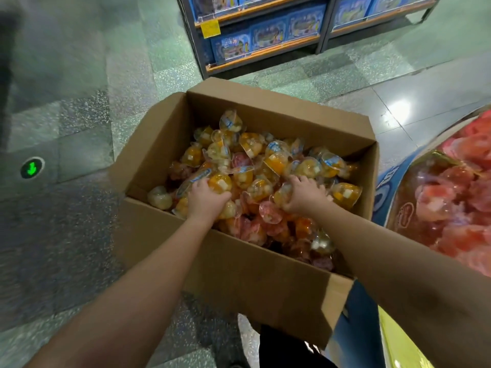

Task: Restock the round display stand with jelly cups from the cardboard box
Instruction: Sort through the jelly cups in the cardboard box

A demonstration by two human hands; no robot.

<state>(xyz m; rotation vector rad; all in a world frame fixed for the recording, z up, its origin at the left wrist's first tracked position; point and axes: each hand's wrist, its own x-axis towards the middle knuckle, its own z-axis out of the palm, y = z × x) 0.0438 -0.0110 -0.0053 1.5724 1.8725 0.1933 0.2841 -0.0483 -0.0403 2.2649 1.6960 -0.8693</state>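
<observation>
Gathering step: left hand (206, 199) and right hand (301, 196) each grasp jelly cups (275, 162) inside the box (233, 272); next, lift and carry them right to the stand (390, 192)

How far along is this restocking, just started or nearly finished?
Partly done, it seems: the round display stand at the right already holds many pink jelly cups. Right now both the left hand and the right hand are down in the cardboard box, gripping jelly cups. Plenty is left; the box looks well filled with orange, yellow and pink ones.
</observation>
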